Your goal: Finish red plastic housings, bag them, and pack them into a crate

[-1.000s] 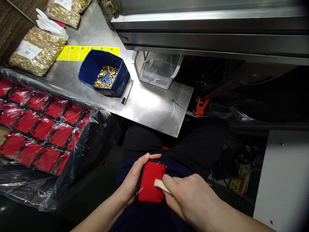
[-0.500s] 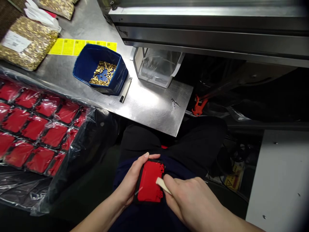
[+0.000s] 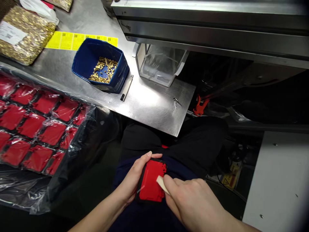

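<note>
Over my lap, my left hand (image 3: 132, 178) grips the left edge of a red plastic part with a black rim (image 3: 151, 183). Small moulded details run along the part's right side. My right hand (image 3: 190, 196) is closed around a flat cream-coloured strip-like tool (image 3: 162, 184), whose blunt end lies over the right half of the red face. I cannot tell whether the tool presses on the surface. The fingers under the part are hidden.
A blue bin (image 3: 101, 66) holds small brass pieces on the metal table (image 3: 154, 112). Near it are a white pen-like cutter (image 3: 126, 88) and a clear bin (image 3: 160, 66). Bagged brass pieces (image 3: 26, 35) lie back left. Plastic-covered red parts (image 3: 31, 124) fill a box at left.
The red part appears slightly turned and shifted right in both hands. The tool stays over its right half. The whole view has moved a little.
</note>
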A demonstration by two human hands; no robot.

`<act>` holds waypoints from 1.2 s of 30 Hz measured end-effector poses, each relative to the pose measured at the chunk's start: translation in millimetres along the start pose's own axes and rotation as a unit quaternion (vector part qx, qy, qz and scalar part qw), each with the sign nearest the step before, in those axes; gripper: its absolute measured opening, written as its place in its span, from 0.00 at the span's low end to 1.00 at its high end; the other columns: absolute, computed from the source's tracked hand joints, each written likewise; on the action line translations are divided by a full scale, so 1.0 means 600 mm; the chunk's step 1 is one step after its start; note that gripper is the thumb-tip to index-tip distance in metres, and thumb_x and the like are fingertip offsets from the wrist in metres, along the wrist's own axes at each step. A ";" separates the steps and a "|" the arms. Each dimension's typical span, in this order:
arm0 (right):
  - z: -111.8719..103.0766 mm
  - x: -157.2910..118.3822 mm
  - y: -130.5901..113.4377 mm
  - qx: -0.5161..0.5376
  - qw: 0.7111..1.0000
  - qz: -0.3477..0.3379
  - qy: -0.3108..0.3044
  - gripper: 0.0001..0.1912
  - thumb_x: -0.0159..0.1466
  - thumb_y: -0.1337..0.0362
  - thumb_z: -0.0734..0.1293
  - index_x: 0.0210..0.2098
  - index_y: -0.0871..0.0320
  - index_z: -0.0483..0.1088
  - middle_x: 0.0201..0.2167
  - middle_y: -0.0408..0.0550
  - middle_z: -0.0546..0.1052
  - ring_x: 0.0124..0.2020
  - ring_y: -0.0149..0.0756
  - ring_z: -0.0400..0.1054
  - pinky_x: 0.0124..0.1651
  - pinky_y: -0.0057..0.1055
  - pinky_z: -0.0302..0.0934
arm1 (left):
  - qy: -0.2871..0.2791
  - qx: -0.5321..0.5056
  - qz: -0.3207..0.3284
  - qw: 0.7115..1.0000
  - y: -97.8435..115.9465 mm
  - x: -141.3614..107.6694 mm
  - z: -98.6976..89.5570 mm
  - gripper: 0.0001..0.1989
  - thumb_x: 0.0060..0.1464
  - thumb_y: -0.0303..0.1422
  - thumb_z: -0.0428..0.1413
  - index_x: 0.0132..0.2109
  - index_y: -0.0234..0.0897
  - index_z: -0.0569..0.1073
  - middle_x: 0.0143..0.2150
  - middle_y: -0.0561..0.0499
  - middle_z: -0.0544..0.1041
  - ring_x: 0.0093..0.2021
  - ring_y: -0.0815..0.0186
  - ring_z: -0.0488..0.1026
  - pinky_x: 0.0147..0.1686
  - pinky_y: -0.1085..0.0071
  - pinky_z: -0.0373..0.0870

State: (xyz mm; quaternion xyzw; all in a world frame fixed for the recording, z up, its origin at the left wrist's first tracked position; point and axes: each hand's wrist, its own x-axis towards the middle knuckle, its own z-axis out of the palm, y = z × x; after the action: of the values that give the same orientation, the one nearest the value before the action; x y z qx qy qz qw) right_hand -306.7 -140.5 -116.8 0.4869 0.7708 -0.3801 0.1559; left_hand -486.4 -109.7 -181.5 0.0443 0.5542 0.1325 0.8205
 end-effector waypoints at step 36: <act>-0.023 0.014 0.015 0.033 0.998 -0.027 -0.045 0.04 0.71 0.63 0.64 0.38 0.53 0.64 0.29 0.38 0.81 0.24 0.34 0.75 0.24 0.34 0.36 | -0.013 -0.028 -0.025 0.999 0.002 -0.001 -0.008 0.30 0.62 0.53 0.56 0.57 0.33 0.78 0.45 0.35 0.84 0.39 0.52 0.82 0.40 0.62 0.78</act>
State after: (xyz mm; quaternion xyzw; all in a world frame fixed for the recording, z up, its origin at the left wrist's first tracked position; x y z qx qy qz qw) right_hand -301.3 -122.7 -116.4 0.4537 0.7628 -0.4305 0.1641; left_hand -491.1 -109.2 -182.7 0.0085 0.5408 0.1267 0.8315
